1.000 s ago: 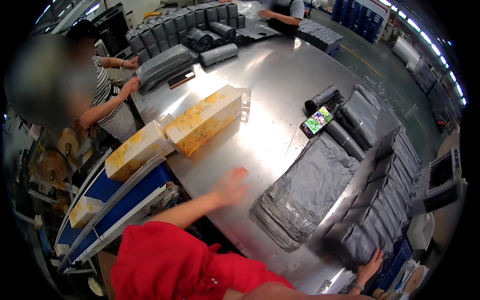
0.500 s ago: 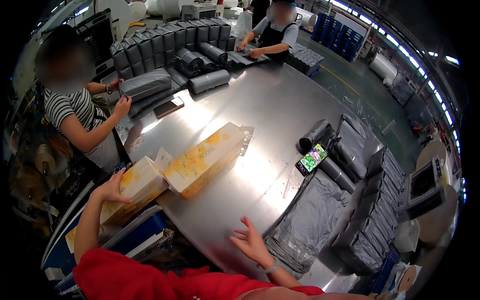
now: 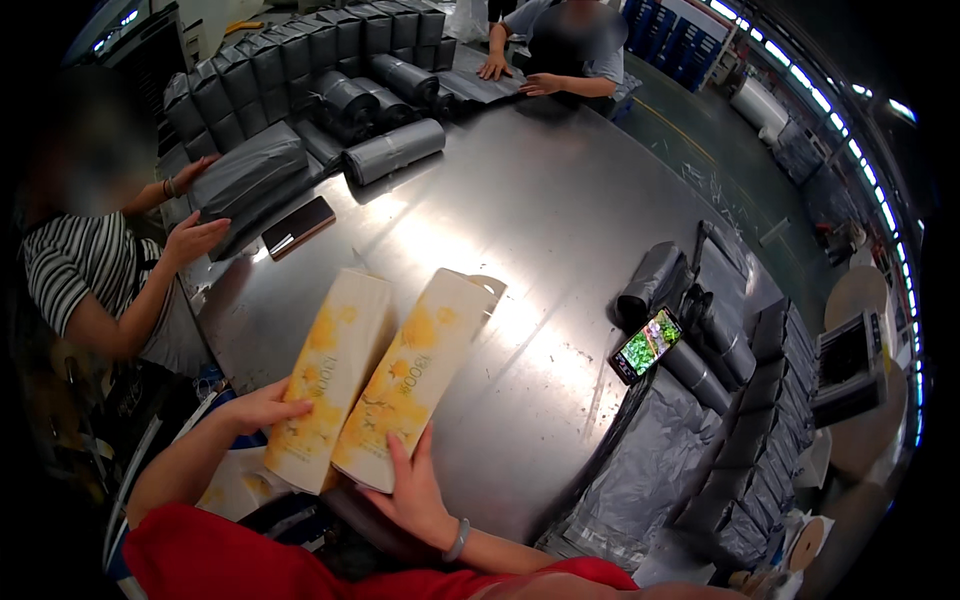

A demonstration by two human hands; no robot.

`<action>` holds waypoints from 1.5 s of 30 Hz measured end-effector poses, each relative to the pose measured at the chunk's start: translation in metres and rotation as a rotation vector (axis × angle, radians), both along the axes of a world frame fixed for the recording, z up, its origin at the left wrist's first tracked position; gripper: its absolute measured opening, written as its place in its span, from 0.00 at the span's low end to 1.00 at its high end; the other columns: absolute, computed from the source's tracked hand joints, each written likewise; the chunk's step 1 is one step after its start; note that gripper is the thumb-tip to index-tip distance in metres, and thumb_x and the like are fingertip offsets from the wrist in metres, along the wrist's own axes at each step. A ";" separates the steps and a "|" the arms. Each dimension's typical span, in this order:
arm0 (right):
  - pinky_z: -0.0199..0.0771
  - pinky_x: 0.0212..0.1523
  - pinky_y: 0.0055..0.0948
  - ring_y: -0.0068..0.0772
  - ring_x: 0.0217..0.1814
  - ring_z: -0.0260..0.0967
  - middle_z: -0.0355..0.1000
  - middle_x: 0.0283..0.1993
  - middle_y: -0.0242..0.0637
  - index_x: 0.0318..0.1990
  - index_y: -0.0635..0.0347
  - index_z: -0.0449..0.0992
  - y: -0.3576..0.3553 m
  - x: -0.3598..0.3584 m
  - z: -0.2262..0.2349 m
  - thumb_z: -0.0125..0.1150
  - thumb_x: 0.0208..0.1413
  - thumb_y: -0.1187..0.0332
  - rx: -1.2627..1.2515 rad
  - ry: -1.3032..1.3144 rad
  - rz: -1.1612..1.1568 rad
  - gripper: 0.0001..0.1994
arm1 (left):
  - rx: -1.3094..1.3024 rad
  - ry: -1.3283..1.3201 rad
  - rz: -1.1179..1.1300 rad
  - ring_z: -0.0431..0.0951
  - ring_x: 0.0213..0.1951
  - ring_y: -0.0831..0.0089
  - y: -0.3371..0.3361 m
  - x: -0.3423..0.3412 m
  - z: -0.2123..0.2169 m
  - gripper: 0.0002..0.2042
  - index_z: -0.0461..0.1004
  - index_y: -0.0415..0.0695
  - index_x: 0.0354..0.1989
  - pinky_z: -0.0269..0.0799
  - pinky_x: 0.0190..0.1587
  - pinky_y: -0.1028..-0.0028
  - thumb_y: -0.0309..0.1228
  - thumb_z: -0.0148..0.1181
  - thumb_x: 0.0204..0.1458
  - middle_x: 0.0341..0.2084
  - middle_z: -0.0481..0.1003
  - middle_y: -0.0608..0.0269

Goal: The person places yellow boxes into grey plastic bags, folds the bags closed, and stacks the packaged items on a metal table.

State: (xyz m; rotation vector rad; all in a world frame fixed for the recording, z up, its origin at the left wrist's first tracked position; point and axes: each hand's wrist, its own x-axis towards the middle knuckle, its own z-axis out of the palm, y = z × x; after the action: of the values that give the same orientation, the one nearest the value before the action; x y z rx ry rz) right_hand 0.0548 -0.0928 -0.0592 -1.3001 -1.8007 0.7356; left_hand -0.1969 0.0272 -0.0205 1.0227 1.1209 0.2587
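Two long cream packs with yellow flower prints, which look like tissue packs, lie side by side on the near part of the metal table (image 3: pixel 500 400). My left hand (image 3: pixel 262 405) grips the left tissue pack (image 3: pixel 325 365) by its outer side, thumb on top. At the near end of the right tissue pack (image 3: pixel 410 375), my right hand (image 3: pixel 412 495) holds its right side, with the thumb over the top; some fingers are hidden beneath. A white tab with a hole (image 3: pixel 490 290) sticks out at that pack's far end. Another cream pack (image 3: pixel 238 480) shows partly below my left forearm.
To the right are grey bag rolls (image 3: pixel 650 285), a lit phone (image 3: pixel 647 345), flat grey bags (image 3: pixel 645 470) and a row of grey bundles (image 3: pixel 755 430). A dark phone (image 3: pixel 299 227) lies at the left. Two co-workers handle grey bags (image 3: pixel 250 170) across the table.
My left hand has brought the left pack up and right, beside the other. My right hand has moved left from open air onto the right pack, which is now turned more upright in view.
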 end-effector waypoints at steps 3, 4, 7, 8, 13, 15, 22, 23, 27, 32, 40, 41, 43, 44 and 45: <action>0.59 0.58 0.49 0.77 0.63 0.45 0.30 0.64 0.78 0.63 0.62 0.51 0.048 0.038 -0.016 0.69 0.39 0.68 0.090 0.017 -0.073 0.43 | 0.240 -0.034 -0.104 0.61 0.57 0.72 0.066 0.060 -0.004 0.32 0.48 0.44 0.66 0.57 0.59 0.71 0.34 0.55 0.54 0.57 0.62 0.60; 0.56 0.61 0.48 0.74 0.64 0.43 0.32 0.64 0.76 0.63 0.62 0.49 0.080 0.053 -0.015 0.68 0.38 0.72 0.145 -0.036 -0.188 0.43 | 0.394 -0.101 -0.086 0.62 0.57 0.72 0.100 0.085 -0.017 0.34 0.46 0.43 0.66 0.58 0.58 0.71 0.34 0.55 0.54 0.57 0.62 0.60; 0.52 0.64 0.36 0.56 0.67 0.46 0.45 0.66 0.57 0.63 0.69 0.47 0.207 0.170 -0.024 0.66 0.40 0.72 0.161 0.051 -0.387 0.43 | 0.663 -0.159 0.056 0.65 0.55 0.68 0.232 0.209 -0.023 0.34 0.47 0.45 0.66 0.63 0.55 0.72 0.37 0.56 0.54 0.58 0.60 0.53; 0.50 0.65 0.36 0.54 0.66 0.48 0.51 0.63 0.58 0.63 0.71 0.46 0.235 0.199 -0.021 0.66 0.40 0.70 0.163 0.013 -0.464 0.43 | 0.702 -0.074 0.252 0.67 0.53 0.66 0.239 0.237 0.005 0.33 0.49 0.46 0.66 0.65 0.52 0.73 0.38 0.56 0.53 0.59 0.59 0.51; 0.70 0.41 0.20 0.24 0.44 0.68 0.67 0.49 0.38 0.49 0.65 0.68 0.206 0.284 0.112 0.59 0.53 0.71 0.171 0.473 -0.481 0.17 | 0.740 -0.321 0.042 0.76 0.35 0.70 0.156 0.347 0.043 0.11 0.67 0.40 0.40 0.74 0.36 0.73 0.32 0.53 0.52 0.34 0.73 0.58; 0.70 0.38 0.19 0.21 0.38 0.68 0.69 0.39 0.31 0.45 0.59 0.71 0.182 0.300 0.175 0.56 0.56 0.72 0.462 0.679 -0.491 0.09 | 0.237 -0.559 -0.157 0.76 0.35 0.69 0.063 0.383 0.030 0.10 0.64 0.41 0.41 0.77 0.38 0.69 0.29 0.53 0.52 0.36 0.71 0.59; 0.75 0.38 0.26 0.29 0.35 0.72 0.73 0.37 0.43 0.40 0.64 0.72 -0.017 0.341 0.366 0.50 0.56 0.75 1.117 1.124 -0.139 0.06 | 0.654 -1.140 -0.197 0.66 0.43 0.76 -0.183 0.426 0.101 0.10 0.61 0.41 0.47 0.66 0.45 0.75 0.24 0.48 0.57 0.39 0.65 0.64; 0.75 0.38 0.27 0.30 0.35 0.72 0.72 0.37 0.43 0.39 0.65 0.72 -0.044 0.342 0.378 0.49 0.56 0.76 1.173 1.080 -0.098 0.06 | 0.686 -1.135 -0.206 0.66 0.42 0.76 -0.200 0.427 0.100 0.10 0.61 0.41 0.46 0.66 0.45 0.75 0.24 0.48 0.57 0.39 0.65 0.64; 0.72 0.39 0.28 0.32 0.35 0.70 0.71 0.35 0.44 0.37 0.67 0.71 -0.125 0.359 0.395 0.49 0.56 0.75 1.272 1.068 0.056 0.05 | 0.847 -0.977 -0.317 0.66 0.34 0.74 -0.255 0.409 0.088 0.08 0.62 0.41 0.42 0.65 0.39 0.74 0.27 0.50 0.56 0.33 0.65 0.62; 0.65 0.39 0.28 0.29 0.34 0.62 0.66 0.37 0.42 0.35 0.69 0.69 -0.195 0.392 0.381 0.48 0.56 0.77 1.193 1.099 0.101 0.04 | 0.887 -1.116 -0.460 0.67 0.37 0.75 -0.280 0.438 0.114 0.15 0.59 0.42 0.47 0.65 0.41 0.74 0.29 0.54 0.54 0.37 0.64 0.64; 0.60 0.36 0.24 0.24 0.33 0.58 0.63 0.38 0.37 0.41 0.70 0.70 -0.190 0.343 0.341 0.50 0.55 0.78 0.966 1.253 0.347 0.07 | 0.810 -0.682 -0.469 0.68 0.31 0.79 -0.330 0.417 0.097 0.20 0.56 0.41 0.49 0.66 0.33 0.75 0.29 0.56 0.52 0.31 0.68 0.63; 0.60 0.35 0.23 0.24 0.33 0.58 0.63 0.38 0.37 0.41 0.70 0.70 -0.195 0.339 0.343 0.50 0.55 0.78 0.959 1.241 0.355 0.07 | 0.733 -0.833 -0.436 0.69 0.34 0.78 -0.331 0.423 0.096 0.21 0.55 0.41 0.51 0.67 0.36 0.74 0.28 0.56 0.51 0.33 0.68 0.62; 0.59 0.34 0.22 0.23 0.32 0.58 0.63 0.38 0.37 0.41 0.69 0.69 -0.181 0.306 0.337 0.49 0.56 0.78 0.899 1.281 0.381 0.07 | 0.561 -1.058 -0.299 0.70 0.38 0.75 -0.322 0.429 0.079 0.24 0.53 0.41 0.55 0.68 0.41 0.74 0.27 0.55 0.51 0.38 0.68 0.59; 0.59 0.34 0.22 0.23 0.32 0.58 0.63 0.37 0.37 0.41 0.68 0.69 -0.191 0.293 0.345 0.48 0.56 0.78 0.898 1.227 0.356 0.06 | 0.574 -0.990 -0.504 0.70 0.44 0.71 -0.322 0.425 0.092 0.28 0.50 0.42 0.59 0.66 0.50 0.73 0.25 0.55 0.50 0.43 0.67 0.57; 0.59 0.34 0.22 0.23 0.31 0.57 0.63 0.37 0.37 0.40 0.68 0.69 -0.192 0.287 0.347 0.48 0.57 0.78 0.885 1.196 0.345 0.06 | 0.600 -0.920 -0.517 0.70 0.44 0.71 -0.324 0.418 0.101 0.28 0.50 0.42 0.59 0.66 0.50 0.73 0.25 0.54 0.50 0.43 0.67 0.57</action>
State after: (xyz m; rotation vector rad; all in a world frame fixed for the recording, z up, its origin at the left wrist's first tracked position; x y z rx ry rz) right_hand 0.3414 -0.2851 0.2880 0.1156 -1.0548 0.5596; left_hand 0.2215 -0.2968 0.0809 1.4547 -0.0882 0.5870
